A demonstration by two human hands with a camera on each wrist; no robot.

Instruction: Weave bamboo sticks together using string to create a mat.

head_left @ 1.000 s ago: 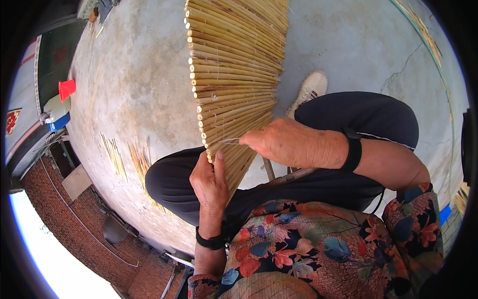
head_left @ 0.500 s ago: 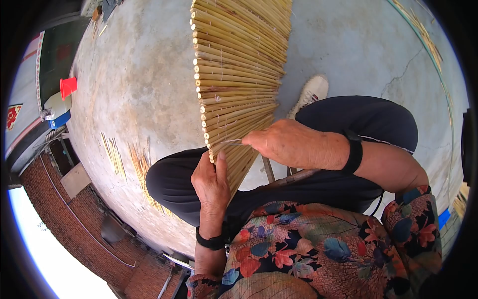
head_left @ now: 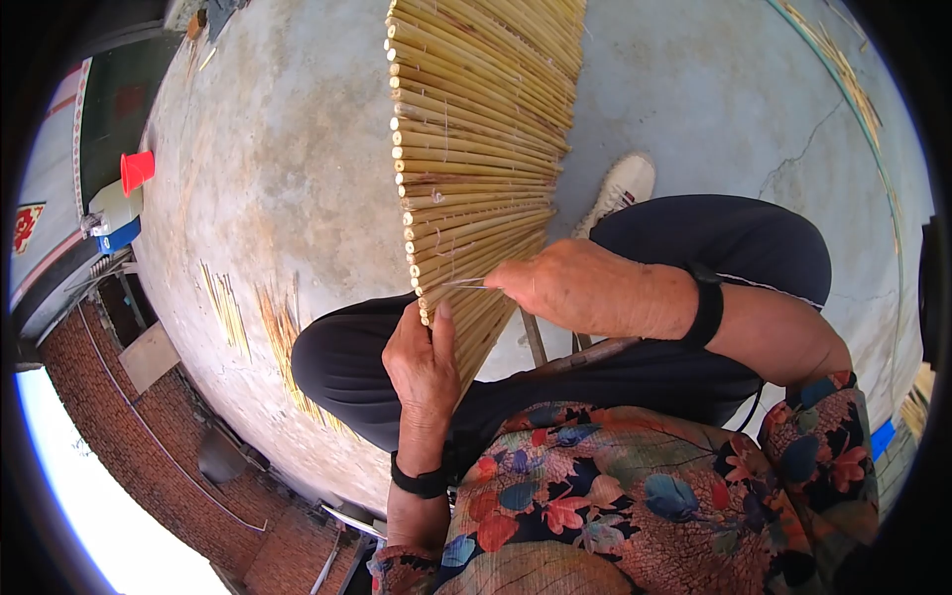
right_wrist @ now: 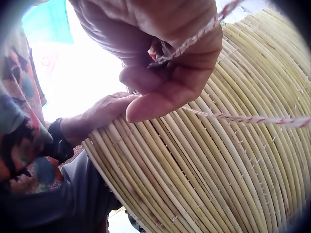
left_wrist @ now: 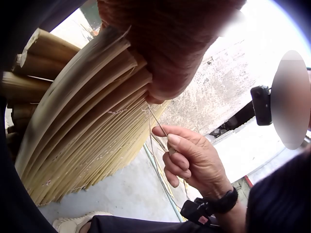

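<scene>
A mat of pale stalks [head_left: 476, 149] bound side by side with thread runs from the top of the head view to the lap. The left hand [head_left: 422, 362] grips its near edge, thumb on top and the other fingers mostly hidden beneath. Just right of that edge, the right hand [head_left: 595, 290] pinches a thin needle [head_left: 464, 284] that points at the stalks near the left thumb. In the left wrist view the needle [left_wrist: 158, 119] slants from the pinching right hand [left_wrist: 197, 160] to the mat. Red-and-white twisted thread [right_wrist: 243, 118] crosses the right wrist view.
Loose thin stalks [head_left: 226, 307] lie on the concrete floor [head_left: 297, 149] at the left, with more stalks [head_left: 843, 74] at the upper right. A red bucket [head_left: 137, 172] stands at the far left. A shoe [head_left: 625, 188] rests beside the mat; a wooden bar [head_left: 585, 357] shows near the lap.
In the head view the mat and left hand have shifted slightly right. The right hand has moved a little right and down, still pinching the needle, and the left hand keeps its grip.
</scene>
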